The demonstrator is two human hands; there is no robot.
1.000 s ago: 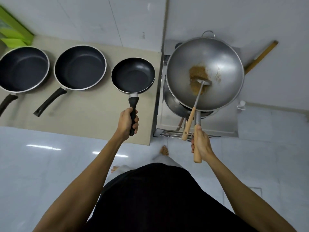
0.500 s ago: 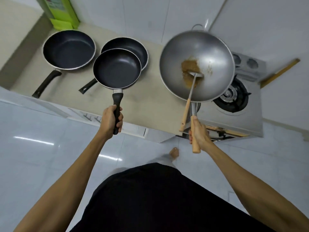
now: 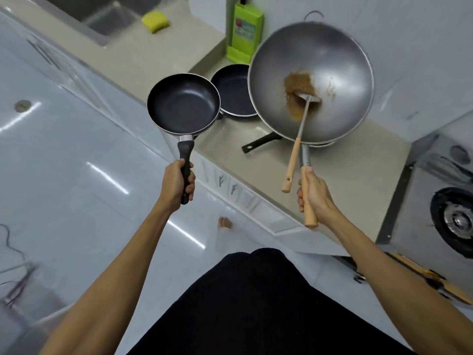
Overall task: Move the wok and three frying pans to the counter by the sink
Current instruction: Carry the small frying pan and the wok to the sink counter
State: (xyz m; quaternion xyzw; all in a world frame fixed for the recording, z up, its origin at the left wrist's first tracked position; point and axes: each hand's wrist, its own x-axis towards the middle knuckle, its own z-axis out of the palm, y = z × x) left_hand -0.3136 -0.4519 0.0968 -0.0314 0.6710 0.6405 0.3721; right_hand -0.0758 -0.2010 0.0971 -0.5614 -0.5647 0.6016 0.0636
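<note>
Pan (image 3: 183, 103) and wok (image 3: 311, 83) now sinkward

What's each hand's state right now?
Left hand: closed around the black handle of the small frying pan, held in the air.
Right hand: closed around the wooden handle of the wok, spatula resting inside.

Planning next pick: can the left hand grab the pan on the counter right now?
Probably not: the left hand already grips a small pan, and the wok overhangs the counter pan.
</note>
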